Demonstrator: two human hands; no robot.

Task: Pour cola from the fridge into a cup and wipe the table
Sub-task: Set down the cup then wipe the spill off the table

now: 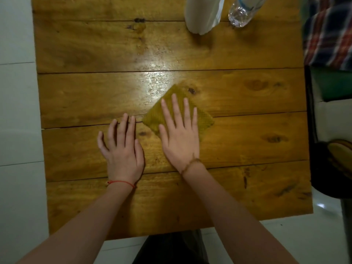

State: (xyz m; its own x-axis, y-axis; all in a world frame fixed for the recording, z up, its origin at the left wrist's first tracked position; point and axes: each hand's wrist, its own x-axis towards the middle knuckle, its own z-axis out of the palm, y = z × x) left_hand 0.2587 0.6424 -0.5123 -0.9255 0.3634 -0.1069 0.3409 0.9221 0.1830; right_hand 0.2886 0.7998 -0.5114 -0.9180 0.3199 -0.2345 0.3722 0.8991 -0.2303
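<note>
Left hand (122,153) lower centre, fingers spread straight, flat on the wooden table (76,103), holding nothing; right hand (180,139) just beside it, fingers straight, palm pressing the yellow-brown cloth (204,121) at frame centre; wet sheen on the boards just above the cloth; white cup (202,14) and clear plastic bottle (242,11) at the upper right table edge, apart from each other.

Cloth (178,109) on table (76,92), cup (202,14) behind

- The surface (85,96) was glossy varnished wood planks.
- The cloth (203,121) looked a coarse, matt weave.
- The bottle (242,14) was clear, shiny plastic.
</note>
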